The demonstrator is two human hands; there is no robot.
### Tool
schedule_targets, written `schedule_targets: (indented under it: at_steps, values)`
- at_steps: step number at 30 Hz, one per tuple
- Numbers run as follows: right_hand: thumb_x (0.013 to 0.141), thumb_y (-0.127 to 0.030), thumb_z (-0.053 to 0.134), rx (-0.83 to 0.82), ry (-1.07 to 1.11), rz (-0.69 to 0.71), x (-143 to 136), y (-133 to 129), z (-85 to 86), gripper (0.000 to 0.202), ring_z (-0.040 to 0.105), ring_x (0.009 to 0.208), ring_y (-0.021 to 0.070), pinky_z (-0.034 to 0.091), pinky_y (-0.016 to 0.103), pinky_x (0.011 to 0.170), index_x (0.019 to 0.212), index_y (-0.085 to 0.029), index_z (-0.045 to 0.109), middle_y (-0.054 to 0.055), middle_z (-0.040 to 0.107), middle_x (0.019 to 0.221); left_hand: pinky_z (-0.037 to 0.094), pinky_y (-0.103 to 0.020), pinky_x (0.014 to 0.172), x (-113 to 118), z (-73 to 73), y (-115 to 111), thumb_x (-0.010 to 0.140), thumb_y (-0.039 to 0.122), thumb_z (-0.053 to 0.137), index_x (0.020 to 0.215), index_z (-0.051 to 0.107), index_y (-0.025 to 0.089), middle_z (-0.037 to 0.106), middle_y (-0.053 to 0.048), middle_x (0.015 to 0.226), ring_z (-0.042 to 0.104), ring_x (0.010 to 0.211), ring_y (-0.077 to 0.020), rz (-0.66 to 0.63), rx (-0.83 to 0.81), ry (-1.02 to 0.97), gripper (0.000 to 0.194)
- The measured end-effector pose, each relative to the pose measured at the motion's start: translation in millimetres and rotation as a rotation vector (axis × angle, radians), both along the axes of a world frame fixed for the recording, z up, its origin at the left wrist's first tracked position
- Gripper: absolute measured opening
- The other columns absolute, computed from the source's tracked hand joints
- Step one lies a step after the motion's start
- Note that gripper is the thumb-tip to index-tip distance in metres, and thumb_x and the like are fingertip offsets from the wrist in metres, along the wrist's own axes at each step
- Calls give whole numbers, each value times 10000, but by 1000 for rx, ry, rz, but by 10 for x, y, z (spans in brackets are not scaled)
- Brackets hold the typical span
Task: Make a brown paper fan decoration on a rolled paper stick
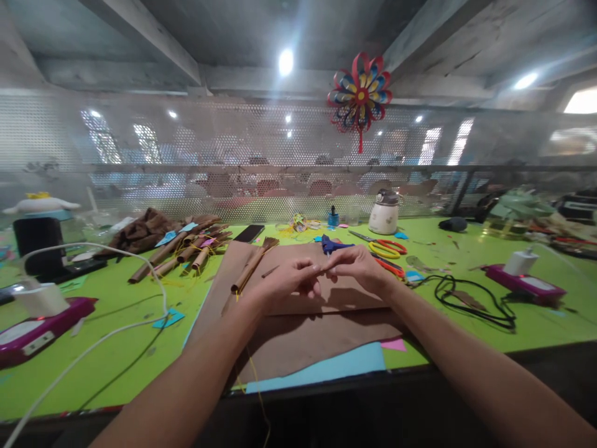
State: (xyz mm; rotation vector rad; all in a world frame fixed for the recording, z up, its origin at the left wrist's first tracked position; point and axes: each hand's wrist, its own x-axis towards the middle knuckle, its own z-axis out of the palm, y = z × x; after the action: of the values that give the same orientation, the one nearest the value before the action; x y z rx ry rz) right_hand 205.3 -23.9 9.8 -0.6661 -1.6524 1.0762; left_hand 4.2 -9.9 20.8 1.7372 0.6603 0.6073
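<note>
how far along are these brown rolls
Looks done: the pile of brown rolls at the left, plus one roll on the brown sheet. In hand: left hand and right hand meet at the fingertips; anything pinched is too small to tell. Possibly left: the brown sheet, spread out unrolled.

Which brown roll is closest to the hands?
The one lying alone on the brown sheet, left of the left hand: that roll sits apart, while the other rolls are heaped farther left on the green tabletop.
</note>
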Motion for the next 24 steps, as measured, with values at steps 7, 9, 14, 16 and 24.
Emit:
schedule_targets:
  at_steps: [7,9,14,16,24]
  values:
    - [678,-226,765,19,-20,34,33,47,-33,125,564,567,128,463,283,590,782,-155,764,32,674,616,248,-252,518,-15,10,-32,914,498,425,870,634,144,348,48,551,292,521,-101,-30,126,110,413]
    - [679,-224,765,-14,0,41,48,71,-51,129,574,569,131,466,283,592,784,-150,759,38,680,621,239,-256,523,-12,13,-28,925,507,395,911,624,145,333,47,567,281,531,-104,-41,153,140,428]
    - [656,-218,777,-129,87,64,90,123,-80,160,615,590,145,483,283,591,795,-145,746,46,695,647,267,-250,550,-21,2,8,952,482,335,914,586,164,362,37,598,320,558,-108,-41,278,219,407]
    - [649,-217,783,-148,86,57,104,133,-81,172,624,603,146,490,282,600,801,-144,745,46,698,660,273,-247,552,-26,-3,17,953,480,326,897,584,170,365,37,595,330,562,-111,-34,305,241,407]
    - [628,-227,800,-145,81,39,133,130,-60,181,607,585,135,489,289,607,781,-146,748,30,678,640,257,-247,508,-5,22,-61,900,532,407,814,603,180,383,38,556,326,526,-116,40,237,179,413]
